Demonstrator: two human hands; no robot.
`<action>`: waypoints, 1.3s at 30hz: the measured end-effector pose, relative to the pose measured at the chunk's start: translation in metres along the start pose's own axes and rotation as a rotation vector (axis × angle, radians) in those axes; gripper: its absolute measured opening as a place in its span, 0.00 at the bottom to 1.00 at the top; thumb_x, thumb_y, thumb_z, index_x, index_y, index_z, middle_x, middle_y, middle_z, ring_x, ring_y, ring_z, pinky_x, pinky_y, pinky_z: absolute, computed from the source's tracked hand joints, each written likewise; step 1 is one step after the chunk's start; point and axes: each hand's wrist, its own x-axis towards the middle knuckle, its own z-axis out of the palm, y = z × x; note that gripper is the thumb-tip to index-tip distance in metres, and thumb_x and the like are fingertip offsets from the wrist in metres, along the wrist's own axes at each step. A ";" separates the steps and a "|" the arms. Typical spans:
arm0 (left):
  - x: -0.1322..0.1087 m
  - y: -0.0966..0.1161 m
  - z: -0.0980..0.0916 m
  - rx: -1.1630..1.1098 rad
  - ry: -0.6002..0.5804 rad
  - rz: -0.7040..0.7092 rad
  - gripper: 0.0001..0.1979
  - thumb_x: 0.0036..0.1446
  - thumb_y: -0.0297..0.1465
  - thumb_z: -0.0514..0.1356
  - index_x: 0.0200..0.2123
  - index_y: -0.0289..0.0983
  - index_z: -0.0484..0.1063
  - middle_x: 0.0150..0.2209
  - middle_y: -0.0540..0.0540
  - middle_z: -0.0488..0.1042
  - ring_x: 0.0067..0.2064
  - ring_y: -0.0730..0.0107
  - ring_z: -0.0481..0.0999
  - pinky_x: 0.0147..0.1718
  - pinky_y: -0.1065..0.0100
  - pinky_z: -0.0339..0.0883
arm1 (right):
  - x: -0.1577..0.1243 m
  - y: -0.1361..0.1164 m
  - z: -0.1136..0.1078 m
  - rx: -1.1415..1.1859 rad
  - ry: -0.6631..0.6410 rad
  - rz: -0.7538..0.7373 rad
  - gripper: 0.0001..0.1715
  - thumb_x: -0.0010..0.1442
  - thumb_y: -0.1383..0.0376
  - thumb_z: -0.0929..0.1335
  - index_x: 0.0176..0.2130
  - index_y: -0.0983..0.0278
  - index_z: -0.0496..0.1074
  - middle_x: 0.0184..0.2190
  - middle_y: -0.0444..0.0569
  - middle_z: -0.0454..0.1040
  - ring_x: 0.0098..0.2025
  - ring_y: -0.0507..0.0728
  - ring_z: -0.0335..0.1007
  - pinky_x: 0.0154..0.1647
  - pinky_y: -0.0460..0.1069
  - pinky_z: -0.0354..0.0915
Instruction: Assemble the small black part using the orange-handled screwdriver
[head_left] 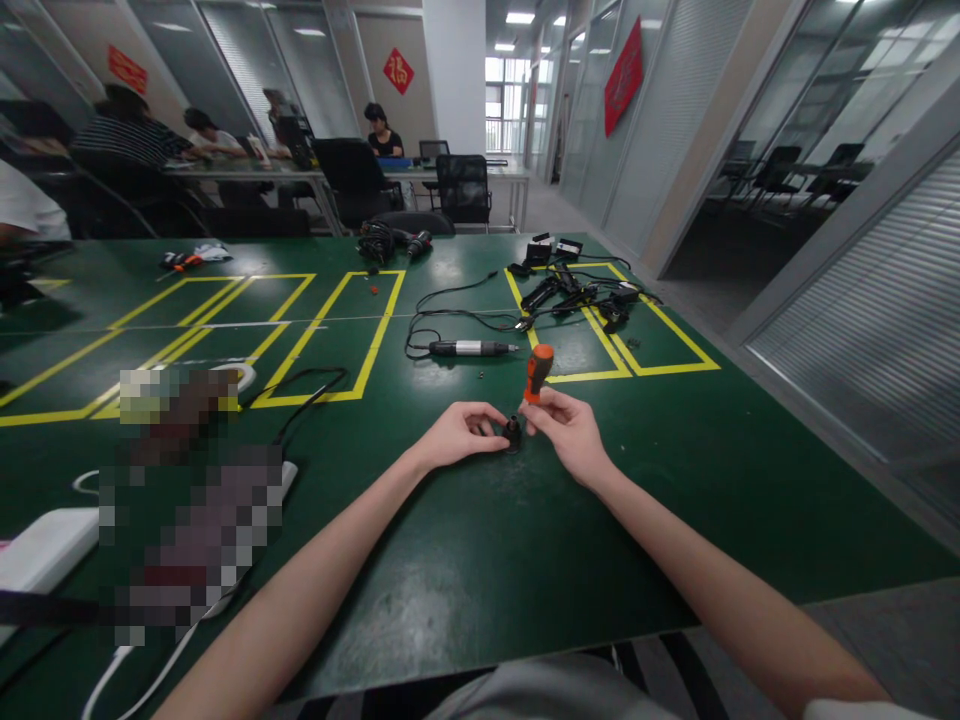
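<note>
My left hand [459,435] pinches a small black part [513,432] that rests on the green table [465,560]. My right hand [568,432] grips an orange-handled screwdriver [537,372], held upright with its tip down at that black part. Both hands meet in the middle of the table, fingers closed around what they hold.
A silver-and-black rotary tool [469,348] with its cable lies just beyond the hands. Black cables and adapters [577,295] are piled at the far right inside yellow tape lines. A white power strip [45,545] lies at the left. People sit at a desk [300,170] behind.
</note>
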 end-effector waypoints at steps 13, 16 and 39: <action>0.000 0.000 0.000 0.002 -0.006 0.006 0.21 0.46 0.36 0.74 0.42 0.32 0.79 0.25 0.50 0.78 0.24 0.77 0.72 0.25 0.75 0.63 | -0.002 -0.003 -0.001 0.026 -0.009 0.030 0.21 0.51 0.52 0.79 0.31 0.61 0.71 0.28 0.45 0.79 0.25 0.52 0.70 0.30 0.49 0.70; 0.000 -0.001 0.000 -0.003 -0.007 0.006 0.21 0.47 0.36 0.74 0.42 0.32 0.79 0.25 0.50 0.78 0.24 0.77 0.72 0.24 0.75 0.63 | -0.001 -0.002 -0.002 -0.001 -0.001 0.018 0.19 0.53 0.51 0.78 0.31 0.62 0.75 0.29 0.46 0.79 0.25 0.52 0.71 0.32 0.50 0.71; 0.002 0.000 0.001 -0.155 -0.079 -0.048 0.21 0.45 0.34 0.76 0.37 0.32 0.71 0.30 0.45 0.82 0.31 0.70 0.82 0.33 0.72 0.71 | -0.001 0.000 0.000 0.066 -0.028 0.005 0.19 0.56 0.52 0.76 0.39 0.61 0.73 0.29 0.44 0.79 0.24 0.52 0.72 0.29 0.50 0.70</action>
